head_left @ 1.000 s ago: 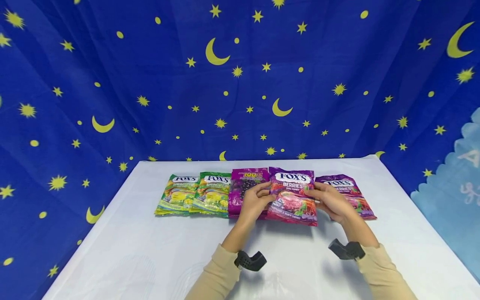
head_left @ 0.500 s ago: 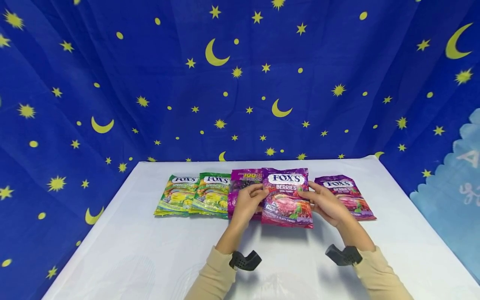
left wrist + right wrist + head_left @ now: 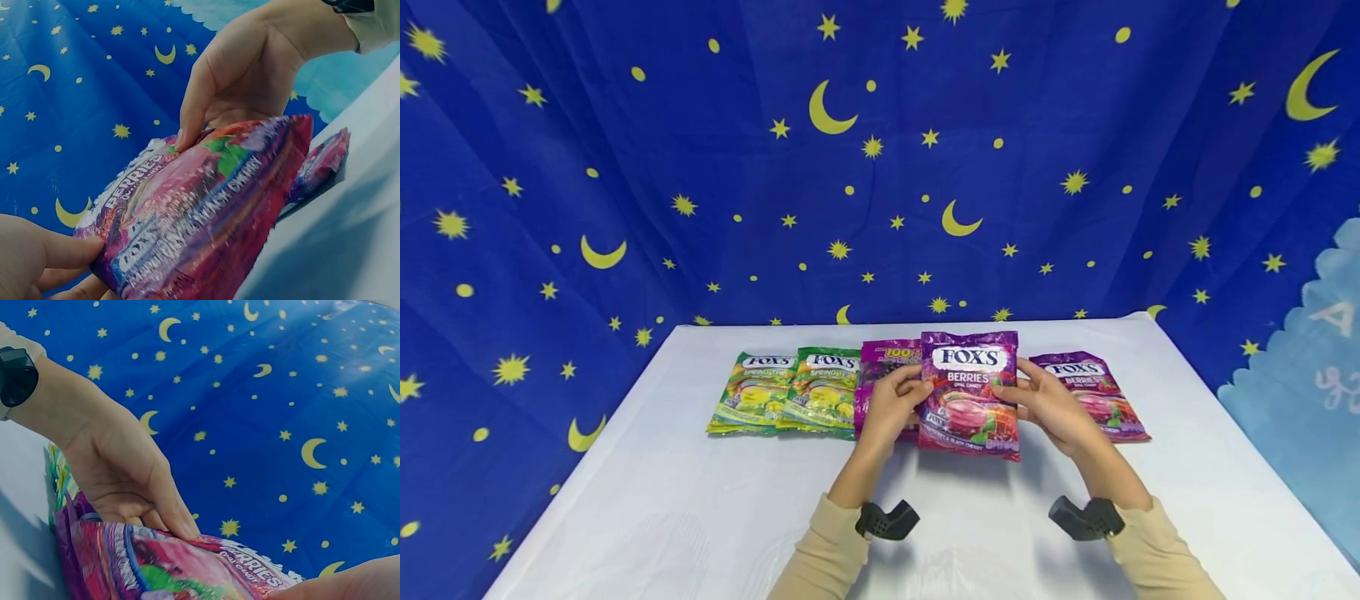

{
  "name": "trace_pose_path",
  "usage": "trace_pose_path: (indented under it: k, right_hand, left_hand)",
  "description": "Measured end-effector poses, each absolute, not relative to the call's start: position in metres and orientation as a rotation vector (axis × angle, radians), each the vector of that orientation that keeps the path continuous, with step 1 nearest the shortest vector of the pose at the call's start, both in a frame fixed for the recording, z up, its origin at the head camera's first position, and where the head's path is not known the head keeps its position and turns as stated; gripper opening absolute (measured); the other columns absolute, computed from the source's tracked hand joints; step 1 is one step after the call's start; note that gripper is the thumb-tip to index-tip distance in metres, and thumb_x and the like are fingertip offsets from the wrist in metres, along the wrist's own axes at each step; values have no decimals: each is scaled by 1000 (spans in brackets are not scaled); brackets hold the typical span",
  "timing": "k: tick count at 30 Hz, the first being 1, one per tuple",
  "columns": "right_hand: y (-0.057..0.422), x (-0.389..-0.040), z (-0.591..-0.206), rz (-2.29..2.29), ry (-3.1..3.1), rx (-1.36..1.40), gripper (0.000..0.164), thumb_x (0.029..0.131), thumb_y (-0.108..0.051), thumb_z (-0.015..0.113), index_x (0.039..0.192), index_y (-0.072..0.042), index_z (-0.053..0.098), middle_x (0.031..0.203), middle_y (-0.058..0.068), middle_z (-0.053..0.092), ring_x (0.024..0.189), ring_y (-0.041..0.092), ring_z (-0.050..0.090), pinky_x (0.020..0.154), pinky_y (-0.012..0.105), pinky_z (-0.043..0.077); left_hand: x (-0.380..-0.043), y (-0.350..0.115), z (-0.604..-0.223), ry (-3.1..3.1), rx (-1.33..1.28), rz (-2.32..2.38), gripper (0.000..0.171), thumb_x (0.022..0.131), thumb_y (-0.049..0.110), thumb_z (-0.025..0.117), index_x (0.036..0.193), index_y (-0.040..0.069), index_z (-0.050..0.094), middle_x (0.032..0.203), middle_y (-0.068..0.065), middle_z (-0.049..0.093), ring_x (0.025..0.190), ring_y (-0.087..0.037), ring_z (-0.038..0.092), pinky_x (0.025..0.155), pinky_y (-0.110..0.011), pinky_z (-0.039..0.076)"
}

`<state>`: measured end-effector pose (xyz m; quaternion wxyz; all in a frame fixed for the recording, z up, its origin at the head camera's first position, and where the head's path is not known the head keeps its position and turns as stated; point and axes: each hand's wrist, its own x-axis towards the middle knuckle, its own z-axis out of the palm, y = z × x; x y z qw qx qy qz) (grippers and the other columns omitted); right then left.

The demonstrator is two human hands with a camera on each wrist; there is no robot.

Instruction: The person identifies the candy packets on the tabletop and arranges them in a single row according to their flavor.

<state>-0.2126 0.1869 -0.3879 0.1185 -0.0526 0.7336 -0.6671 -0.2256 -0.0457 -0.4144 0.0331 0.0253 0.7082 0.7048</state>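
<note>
A purple-red bag of berry candy [image 3: 967, 408], marked FOX'S BERRIES, is held up off the table with its printed front facing me. My left hand [image 3: 889, 410] pinches its left edge, thumb on the front. On the opposite edge my right hand [image 3: 1054, 408] pinches it, the thumb over the front and the other fingers behind. In the left wrist view the candy bag [image 3: 194, 212] lies tilted between both thumbs. Behind its left side a magenta candy bag [image 3: 891, 354] is partly covered.
Two green-yellow candy bags [image 3: 823, 392] lie side by side at the left on the white table [image 3: 647, 492]. Another purple berry bag [image 3: 1093, 392] lies at the right, just past my right hand. A blue star-and-moon cloth [image 3: 880, 167] hangs behind the table.
Both hands have carried the berry candy bag slightly left, away from the purple bag at the right. Over the last half second it has moved little. The other bags stay put.
</note>
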Motion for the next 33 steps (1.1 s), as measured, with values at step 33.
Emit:
trace_pose_path:
  k: [33]
  right_hand:
    - [188,-213,-387,-1843,2257,-92,82,94,-14,61,152,3,6,145,33,33,129,42,42,104,51,39]
  left_hand:
    - [-225,-45,-413,2160,120,2203,42,88,13,72,127,3,61,98,-11,71,79,-17,66,65,-33,59]
